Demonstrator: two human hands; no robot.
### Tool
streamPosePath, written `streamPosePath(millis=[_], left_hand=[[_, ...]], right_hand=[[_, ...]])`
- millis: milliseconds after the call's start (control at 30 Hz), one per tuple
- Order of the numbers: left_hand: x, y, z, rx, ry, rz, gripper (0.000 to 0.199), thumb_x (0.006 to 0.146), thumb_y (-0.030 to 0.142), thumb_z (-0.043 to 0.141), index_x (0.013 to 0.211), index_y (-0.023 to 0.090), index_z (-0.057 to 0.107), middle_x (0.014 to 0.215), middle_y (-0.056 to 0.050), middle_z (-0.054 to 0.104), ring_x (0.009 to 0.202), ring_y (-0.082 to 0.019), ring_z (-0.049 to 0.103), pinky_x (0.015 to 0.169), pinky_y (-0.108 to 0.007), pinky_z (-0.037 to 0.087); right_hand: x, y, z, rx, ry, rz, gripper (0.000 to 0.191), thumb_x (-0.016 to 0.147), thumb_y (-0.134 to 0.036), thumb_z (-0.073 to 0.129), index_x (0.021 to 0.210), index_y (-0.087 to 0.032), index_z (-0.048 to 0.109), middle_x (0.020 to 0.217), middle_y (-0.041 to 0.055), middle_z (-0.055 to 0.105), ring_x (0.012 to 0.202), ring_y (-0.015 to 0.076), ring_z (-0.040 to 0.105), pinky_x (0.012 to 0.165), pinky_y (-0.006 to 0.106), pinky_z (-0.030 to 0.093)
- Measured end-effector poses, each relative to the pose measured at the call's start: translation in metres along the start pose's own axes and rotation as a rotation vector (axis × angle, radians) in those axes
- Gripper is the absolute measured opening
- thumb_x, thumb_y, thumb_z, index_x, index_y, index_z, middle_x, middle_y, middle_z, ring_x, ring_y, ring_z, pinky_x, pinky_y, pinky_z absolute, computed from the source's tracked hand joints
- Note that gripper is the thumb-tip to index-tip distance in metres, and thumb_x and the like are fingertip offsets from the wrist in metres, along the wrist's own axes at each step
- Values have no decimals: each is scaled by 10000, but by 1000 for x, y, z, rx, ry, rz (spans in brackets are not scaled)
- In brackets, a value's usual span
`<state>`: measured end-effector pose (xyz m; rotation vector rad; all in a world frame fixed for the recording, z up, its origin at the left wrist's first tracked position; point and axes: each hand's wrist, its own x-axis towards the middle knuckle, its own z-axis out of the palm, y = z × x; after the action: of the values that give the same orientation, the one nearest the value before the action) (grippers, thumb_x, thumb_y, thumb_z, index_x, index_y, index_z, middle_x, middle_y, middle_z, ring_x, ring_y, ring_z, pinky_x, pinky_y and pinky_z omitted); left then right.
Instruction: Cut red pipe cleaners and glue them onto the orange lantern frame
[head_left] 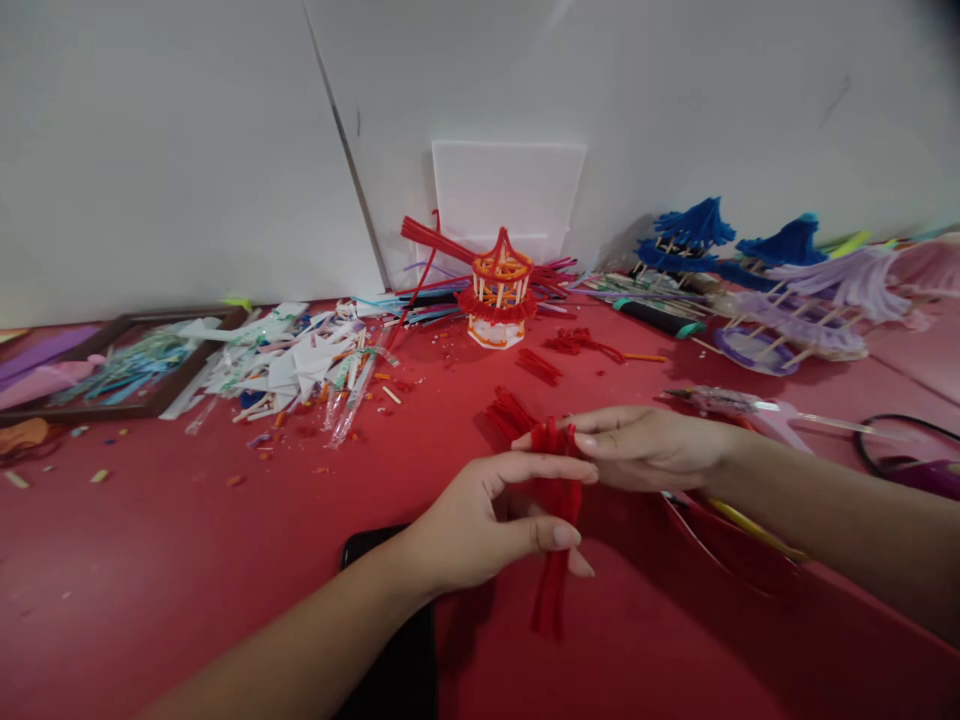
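A bundle of red pipe cleaners [553, 590] hangs between my two hands, somewhat blurred, its lower ends pointing down over the table. My left hand [480, 515] is closed around the middle of the bundle, thumb in front and fingers partly behind. Higher up, my right hand [652, 445] pinches the top of the same strands between thumb and fingers. Just beyond my fingers, more short red pipe cleaners [510, 408] lie on the red table. Farther back stands a small pavilion model [501, 290] with an orange and red roof, pale posts and a white base.
Paper and plastic scraps [300, 365] are heaped at left beside a brown frame [161, 400]. A black phone [397, 650] lies under my left forearm. Blue pavilion models [690, 235] and a lilac one [810, 310] sit back right. A glue gun [720, 400] lies near my right wrist.
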<state>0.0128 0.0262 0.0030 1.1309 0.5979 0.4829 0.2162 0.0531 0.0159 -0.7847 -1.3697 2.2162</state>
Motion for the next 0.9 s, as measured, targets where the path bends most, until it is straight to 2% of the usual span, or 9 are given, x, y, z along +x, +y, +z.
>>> streamPosePath(millis=[233, 333, 400, 467, 533, 600, 633, 767, 900], left_hand=[[0, -5, 5, -147, -76, 1, 348, 755, 205, 727, 1099, 194, 674, 674, -1, 707, 649, -116, 705, 696, -203, 503], [0, -8, 8, -148, -82, 31, 313, 764, 209, 714, 1076, 208, 689, 694, -8, 711, 675, -124, 708, 702, -213, 511], [1, -9, 9, -122, -28, 38, 364, 776, 209, 699, 1137, 226, 655, 686, -7, 711, 686, -135, 709, 713, -230, 519], [4, -9, 7, -99, 116, 60, 478, 769, 200, 702, 1229, 249, 583, 808, -28, 730, 684, -140, 711, 719, -248, 527], [8, -9, 3, -104, 318, 99, 582, 738, 187, 723, 1280, 261, 523, 1062, -71, 696, 675, -139, 713, 720, -266, 538], [13, -10, -3, -134, 494, 131, 631, 720, 180, 729, 1301, 250, 494, 1211, -99, 623, 696, -146, 717, 745, -289, 547], [14, -11, -6, -151, 553, 141, 637, 721, 179, 724, 1308, 238, 484, 1208, -101, 618, 717, -154, 719, 760, -297, 549], [17, -14, -12, -200, 640, 197, 582, 735, 172, 700, 1279, 210, 496, 1073, -66, 653, 787, -174, 717, 779, -310, 556], [16, -14, -12, -196, 685, 244, 372, 746, 178, 690, 1106, 196, 601, 1052, -43, 655, 798, -157, 706, 758, -284, 557]], right_hand=[[10, 10, -4, -34, 41, -131, 202, 717, -364, 760, 814, -189, 736, 888, -2, 607, 822, 88, 575, 784, 235, 444], [12, -7, -5, -249, -47, -166, 183, 700, -346, 766, 763, -176, 735, 881, 0, 582, 736, 79, 554, 689, 226, 452], [12, -29, -5, -508, -19, -169, 163, 751, -338, 708, 767, -176, 724, 826, 2, 613, 699, 95, 559, 658, 237, 450], [14, -52, -8, -863, 215, -212, 167, 789, -340, 654, 830, -192, 719, 766, 2, 655, 700, 128, 587, 672, 257, 449], [20, -67, -17, -1226, 593, -263, 163, 811, -306, 621, 881, -195, 717, 821, 26, 701, 766, 173, 624, 727, 291, 450], [31, -68, -31, -1482, 897, -205, 166, 824, -245, 600, 936, -185, 706, 899, 60, 722, 840, 206, 644, 780, 314, 447], [37, -64, -39, -1556, 965, -132, 175, 824, -237, 602, 961, -179, 695, 918, 70, 726, 860, 211, 650, 785, 311, 449], [57, -35, -68, -1635, 1008, 79, 123, 804, -231, 625, 891, -177, 694, 865, 93, 729, 817, 224, 664, 719, 304, 461], [56, -25, -70, -1676, 979, 73, 156, 832, -198, 571, 808, -134, 712, 954, 161, 705, 938, 266, 637, 782, 335, 451]])
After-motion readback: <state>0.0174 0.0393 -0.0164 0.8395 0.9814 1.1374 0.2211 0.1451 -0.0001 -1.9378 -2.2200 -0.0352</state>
